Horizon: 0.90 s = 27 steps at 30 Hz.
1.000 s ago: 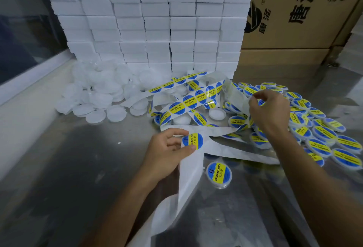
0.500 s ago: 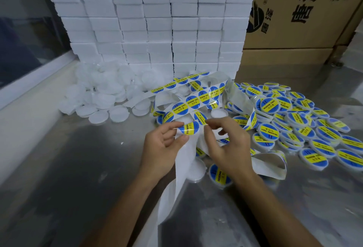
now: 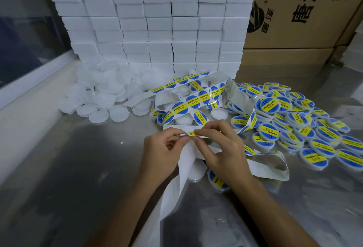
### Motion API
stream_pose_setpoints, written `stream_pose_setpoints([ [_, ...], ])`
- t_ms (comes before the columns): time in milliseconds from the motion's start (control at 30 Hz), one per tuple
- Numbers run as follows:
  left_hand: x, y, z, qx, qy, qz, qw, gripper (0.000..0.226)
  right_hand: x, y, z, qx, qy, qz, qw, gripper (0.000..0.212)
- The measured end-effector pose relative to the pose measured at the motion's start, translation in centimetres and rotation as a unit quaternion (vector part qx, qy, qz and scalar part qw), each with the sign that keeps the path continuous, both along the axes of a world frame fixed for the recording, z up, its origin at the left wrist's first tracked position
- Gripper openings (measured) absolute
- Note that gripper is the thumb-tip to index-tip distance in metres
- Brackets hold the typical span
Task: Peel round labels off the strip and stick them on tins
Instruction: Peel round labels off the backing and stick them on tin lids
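Observation:
A long white backing strip (image 3: pixel 172 188) with round blue-and-yellow labels loops across the steel table. My left hand (image 3: pixel 159 154) pinches the strip just beside one label (image 3: pixel 189 133). My right hand (image 3: pixel 222 148) pinches that same label's edge with thumb and forefinger. Under my right wrist lies a labelled tin (image 3: pixel 216 180), partly hidden, with a plain white tin (image 3: pixel 197 170) next to it under the strip. More of the label strip (image 3: pixel 188 103) twists behind my hands.
A heap of labelled tins (image 3: pixel 294 121) covers the right side. Unlabelled white tins (image 3: pixel 102 97) are piled at the back left. Stacked white boxes (image 3: pixel 157 21) and cardboard cartons (image 3: pixel 298 11) form the back wall. A window ledge (image 3: pixel 29 82) runs along the left.
My right hand came back from the labelled heap on the right to the strip and now pinches the label held by my left hand. The label has tipped nearly edge-on.

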<state>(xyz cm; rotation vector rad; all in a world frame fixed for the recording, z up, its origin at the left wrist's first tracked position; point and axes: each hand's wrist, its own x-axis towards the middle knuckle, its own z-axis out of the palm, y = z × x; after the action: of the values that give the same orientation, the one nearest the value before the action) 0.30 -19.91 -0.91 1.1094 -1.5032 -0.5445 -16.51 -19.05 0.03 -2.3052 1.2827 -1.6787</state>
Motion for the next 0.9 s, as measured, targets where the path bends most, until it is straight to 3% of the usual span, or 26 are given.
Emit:
stream_pose_setpoints([
  [333, 0.1, 0.1, 0.1, -0.005, -0.031, -0.010, 0.999, 0.050, 0.0, -0.1, 0.0, 0.047, -0.133, -0.019, 0.990, 0.004],
  [500, 0.2, -0.2, -0.3, -0.001, -0.030, 0.005, 1.000, 0.047, -0.2, -0.6, 0.4, 0.140, -0.314, -0.018, 0.939, 0.015],
  [633, 0.4, -0.5, -0.5, 0.009, -0.018, 0.038, 0.999, 0.045, -0.7, -0.8, 0.9, 0.186, -0.413, 0.001, 0.891, 0.005],
  [767, 1.3, -1.0, -0.4, 0.014, -0.033, 0.112, 0.993, 0.030, -0.7, -0.6, 1.3, 0.219, -0.440, 0.020, 0.871, 0.014],
  [900, 3.0, -2.2, -0.2, 0.081, 0.002, 0.193, 0.978, 0.030, -0.7, -0.4, 1.6, 0.229, -0.428, 0.050, 0.873, 0.023],
])
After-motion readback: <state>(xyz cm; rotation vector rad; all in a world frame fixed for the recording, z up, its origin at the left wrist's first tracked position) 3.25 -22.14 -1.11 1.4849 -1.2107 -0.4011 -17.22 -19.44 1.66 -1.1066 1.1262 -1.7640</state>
